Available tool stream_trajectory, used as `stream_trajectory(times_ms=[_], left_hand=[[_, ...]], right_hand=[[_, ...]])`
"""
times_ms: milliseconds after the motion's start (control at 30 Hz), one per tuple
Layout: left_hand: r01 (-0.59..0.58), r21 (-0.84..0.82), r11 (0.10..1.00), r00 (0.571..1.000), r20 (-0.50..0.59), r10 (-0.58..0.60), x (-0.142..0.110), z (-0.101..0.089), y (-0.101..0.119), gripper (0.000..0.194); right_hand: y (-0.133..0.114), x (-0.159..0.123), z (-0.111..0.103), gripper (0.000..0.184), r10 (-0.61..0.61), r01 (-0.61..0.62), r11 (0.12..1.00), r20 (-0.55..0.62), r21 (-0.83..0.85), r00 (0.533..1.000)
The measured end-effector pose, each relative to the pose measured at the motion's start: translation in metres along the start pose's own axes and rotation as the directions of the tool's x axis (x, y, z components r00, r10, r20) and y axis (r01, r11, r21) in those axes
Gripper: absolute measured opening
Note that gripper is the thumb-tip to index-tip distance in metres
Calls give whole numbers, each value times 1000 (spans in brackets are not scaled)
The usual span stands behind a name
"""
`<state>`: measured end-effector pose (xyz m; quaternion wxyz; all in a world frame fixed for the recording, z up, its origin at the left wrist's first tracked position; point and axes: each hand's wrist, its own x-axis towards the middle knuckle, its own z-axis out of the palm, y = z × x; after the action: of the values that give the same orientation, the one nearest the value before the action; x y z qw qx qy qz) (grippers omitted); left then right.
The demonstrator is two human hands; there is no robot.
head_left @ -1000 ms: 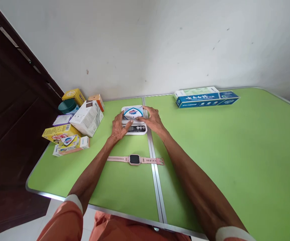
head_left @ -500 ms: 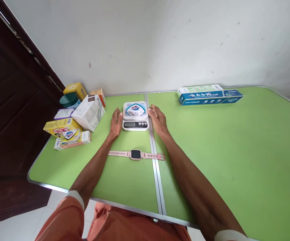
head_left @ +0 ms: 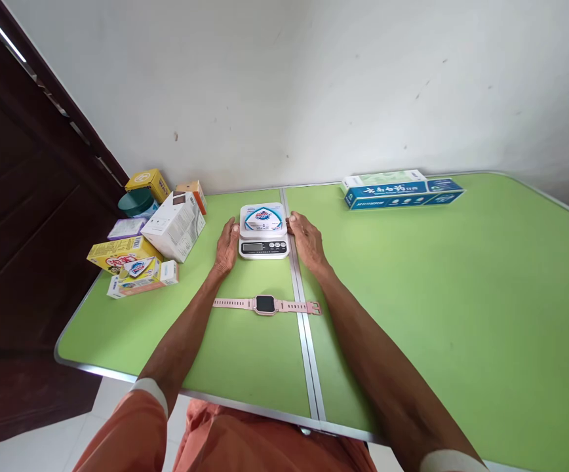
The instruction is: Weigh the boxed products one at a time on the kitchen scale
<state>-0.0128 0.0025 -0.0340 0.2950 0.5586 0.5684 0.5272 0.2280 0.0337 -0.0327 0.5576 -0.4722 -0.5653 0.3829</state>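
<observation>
A white digital kitchen scale (head_left: 263, 255) lies on the green table with a boxed bar of soap (head_left: 263, 217), white and blue, on its platform. At the scale's left side stands my left hand (head_left: 227, 246), fingers stretched out, thumb up. On the other side is my right hand (head_left: 308, 243), also open, its thumb and fingertips at the scale's right edge. Whether either hand touches the scale I cannot tell for sure. Between my forearms a pink smartwatch (head_left: 265, 304) lies flat with its strap spread out, crossing the table's seam.
Several boxes are grouped at the left, among them a white box (head_left: 174, 226), a yellow box (head_left: 122, 254) and a dark green tub (head_left: 137, 202). Toothpaste boxes (head_left: 402, 195) lie at the back right by the wall. A metal seam (head_left: 309, 367) divides the folding table.
The view has shifted slightly. My right hand appears a touch closer to the scale's right edge; the scale, soap and watch stay in place on the table.
</observation>
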Motion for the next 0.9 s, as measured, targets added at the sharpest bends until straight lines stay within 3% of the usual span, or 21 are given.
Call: stream_trajectory(times_ms=[167, 533, 700, 900], left_hand=[[51, -17, 999, 999, -11, -51, -1, 0, 6, 83], [38, 35, 999, 999, 5, -38, 0, -2, 8, 84], [25, 28, 999, 999, 22, -25, -1, -3, 7, 95], [10, 50, 999, 999, 33, -12, -4, -4, 15, 89]], right_hand=[[-1, 0, -1, 100, -1, 2, 1000, 12, -15, 1000], [-7, -3, -2, 106, 10, -9, 999, 10, -36, 1000], [-9, -3, -2, 106, 25, -25, 1000, 26, -17, 999], [-14, -4, -3, 104, 5, -3, 998, 26, -69, 1000]])
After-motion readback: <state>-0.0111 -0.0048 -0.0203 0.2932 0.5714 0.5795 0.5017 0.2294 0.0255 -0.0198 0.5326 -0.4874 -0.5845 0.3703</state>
